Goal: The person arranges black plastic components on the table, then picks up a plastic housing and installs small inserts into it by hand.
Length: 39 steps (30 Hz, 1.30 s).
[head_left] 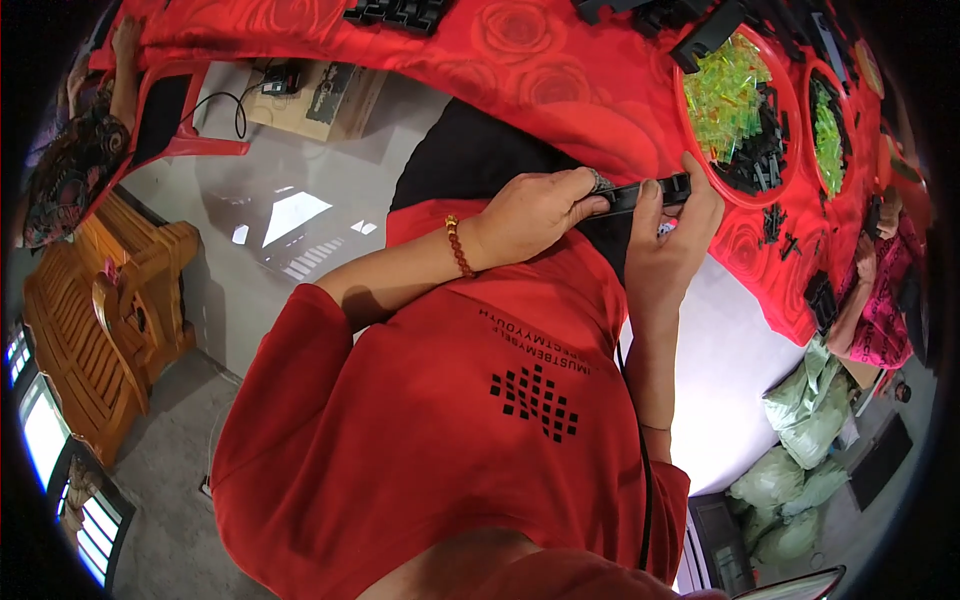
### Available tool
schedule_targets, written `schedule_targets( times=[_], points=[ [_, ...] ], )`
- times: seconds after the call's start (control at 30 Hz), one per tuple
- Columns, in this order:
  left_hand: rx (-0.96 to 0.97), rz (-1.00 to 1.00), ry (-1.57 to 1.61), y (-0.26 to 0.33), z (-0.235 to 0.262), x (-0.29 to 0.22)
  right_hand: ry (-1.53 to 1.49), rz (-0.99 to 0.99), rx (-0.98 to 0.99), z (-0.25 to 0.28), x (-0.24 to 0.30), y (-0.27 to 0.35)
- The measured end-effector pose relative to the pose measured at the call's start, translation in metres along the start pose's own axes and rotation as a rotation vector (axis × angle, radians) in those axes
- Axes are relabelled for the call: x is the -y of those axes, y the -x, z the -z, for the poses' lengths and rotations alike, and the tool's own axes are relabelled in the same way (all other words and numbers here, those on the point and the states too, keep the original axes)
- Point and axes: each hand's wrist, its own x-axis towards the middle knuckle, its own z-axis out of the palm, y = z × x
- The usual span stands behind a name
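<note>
A black part (627, 197) held at both ends
Left hand (533, 213) pinches one end; right hand (672, 232) pinches the other; a red basin (752, 201) of yellow-green strips (726, 98) sits nearby.

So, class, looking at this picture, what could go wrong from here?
The left hand and right hand hold a black plastic part near the table's edge; if the grip slips, it might drop to the lap or floor.

Small loose black pieces lie on the red tablecloth outside the red bowl, so a passing arm could sweep them away.

Yellow-green pieces and black ones share that bowl, so they may get mixed.
</note>
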Motion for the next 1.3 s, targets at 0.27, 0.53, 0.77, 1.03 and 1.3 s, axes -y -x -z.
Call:
schedule_targets(
  times=[0.27,0.53,0.77,1.03,1.3],
  points=[
    [0.022,0.201,0.381,-0.001,-0.005,0.010,-0.023,0.003,0.007,0.002,0.003,0.002],
    [0.013,0.283,0.625,0.001,-0.005,0.006,0.038,0.136,-0.032,0.002,0.001,0.011],
    [0.116,0.330,0.527,-0.005,0.002,0.009,0.041,0.048,-0.031,-0.001,-0.004,0.014],
    [0.193,0.356,0.578,-0.009,-0.005,0.012,0.067,0.052,-0.067,-0.002,-0.005,0.016],
    [0.330,0.358,0.607,-0.021,0.018,0.006,-0.046,-0.062,-0.065,0.005,-0.012,0.004]
  ],
)
